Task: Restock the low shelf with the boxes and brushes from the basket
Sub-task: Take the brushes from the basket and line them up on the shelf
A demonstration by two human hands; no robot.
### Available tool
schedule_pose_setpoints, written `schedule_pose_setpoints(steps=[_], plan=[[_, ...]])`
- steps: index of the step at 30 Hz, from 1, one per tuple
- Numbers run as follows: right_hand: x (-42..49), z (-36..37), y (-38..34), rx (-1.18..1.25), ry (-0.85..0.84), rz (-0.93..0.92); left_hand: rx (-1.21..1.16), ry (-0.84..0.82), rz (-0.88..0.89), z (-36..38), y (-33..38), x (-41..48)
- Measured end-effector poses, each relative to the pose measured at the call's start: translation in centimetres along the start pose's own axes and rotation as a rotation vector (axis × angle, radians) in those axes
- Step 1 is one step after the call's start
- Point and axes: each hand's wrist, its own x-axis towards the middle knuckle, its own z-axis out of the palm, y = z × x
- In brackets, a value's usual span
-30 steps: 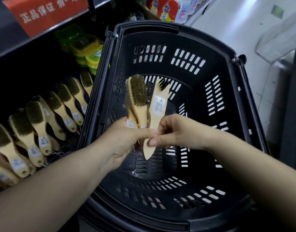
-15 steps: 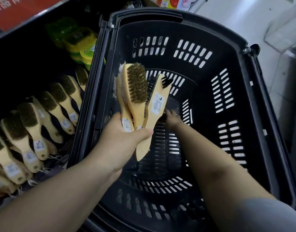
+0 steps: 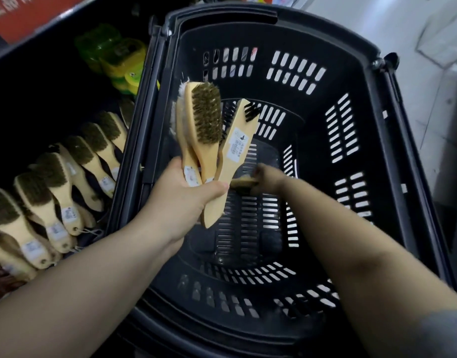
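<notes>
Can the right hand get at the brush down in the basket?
Probably yes: the right hand is down at the brush, the basket is open-topped, and the left hand holds its bundle clear above. Blur hides the grip.

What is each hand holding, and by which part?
The left hand grips a bunch of wooden bristle brushes by their handles. The right hand, low in the black plastic basket, holds another wooden brush; blur hides where.
</notes>
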Motion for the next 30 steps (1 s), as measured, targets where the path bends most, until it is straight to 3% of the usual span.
schedule_pose_setpoints(steps=[3,9,15,19,22,26,30], plan=[[-3.7,-4.5,-1.8,0.403,0.035,-0.112,-0.037,-0.014,0.023,0.1,0.6,-0.3],[-13.4,-8.9,-5.7,1.125,-0.093,-0.363,-0.109,-0.052,0.064,-0.2,1.8,-2.0],[-19.1,-6.5,-10.4,1.371,0.000,-0.236,-0.157,-0.016,0.039,-1.4,3.2,-5.3],[-21.5,-4.0,-14.6,1.598,-0.170,-0.167,-0.203,-0.050,0.019,-3.6,3.7,-8.6],[-23.3,-2.4,-17.6,1.566,-0.302,-0.206,-0.269,-0.067,0.006,-5.6,3.6,-10.9],[-24.9,-0.6,-20.8,1.496,-0.287,-0.250,-0.320,-0.035,-0.012,-8.9,2.5,-14.0],[-25.8,1.5,-23.6,1.620,-0.324,-0.228,-0.372,0.045,-0.053,-12.8,0.7,-16.4]])
